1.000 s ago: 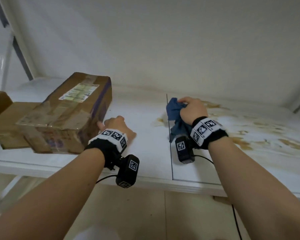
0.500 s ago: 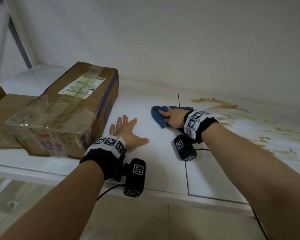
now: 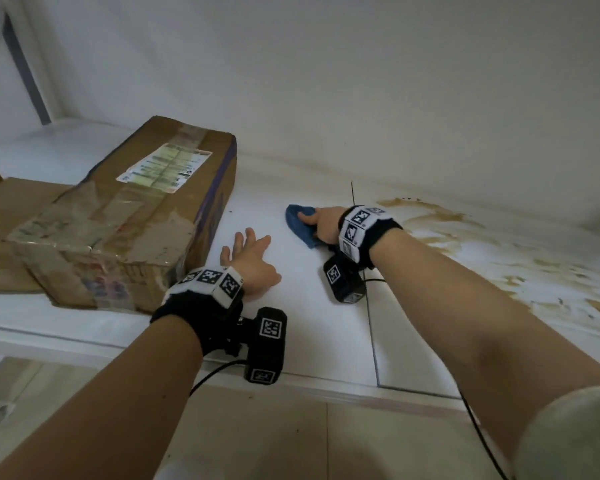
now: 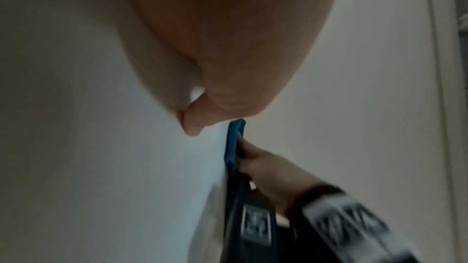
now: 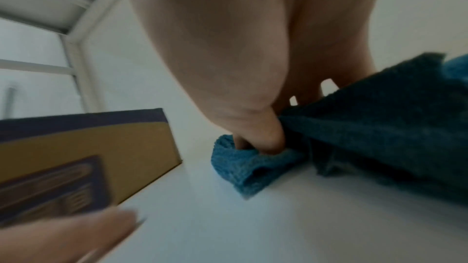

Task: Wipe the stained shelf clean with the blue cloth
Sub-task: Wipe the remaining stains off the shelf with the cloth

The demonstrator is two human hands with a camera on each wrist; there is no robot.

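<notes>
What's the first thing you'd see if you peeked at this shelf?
Probably the big brown stains splashed over the right side of the white shelf. Just left of them, the right hand presses a blue cloth down. On the left sits a battered cardboard box, with the left hand spread flat beside it.

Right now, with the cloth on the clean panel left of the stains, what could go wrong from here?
1. The blue cloth under the right hand is bunched, so it may smear the brown stains instead of lifting them.
2. A leftward stroke could drag residue onto the clean white shelf.
3. The cardboard box beside the left hand could get nudged or dampened.
</notes>
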